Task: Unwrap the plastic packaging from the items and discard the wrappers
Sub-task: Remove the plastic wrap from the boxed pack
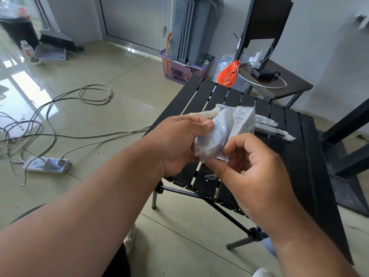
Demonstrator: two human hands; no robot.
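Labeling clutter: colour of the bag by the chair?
Orange-red plastic bag, head view.

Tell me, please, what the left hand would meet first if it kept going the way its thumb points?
Most likely the white carton just past the wrapped item that the left hand grips; depth is unclear, so it might pass above it.

I am in a plain room of a home: glossy floor tiles (123, 62), a broom (58, 40) with its dustpan (50, 52), a purple laundry basket (183, 70), a power strip (47, 164) trailing cables, and a black slatted folding table (299, 156).
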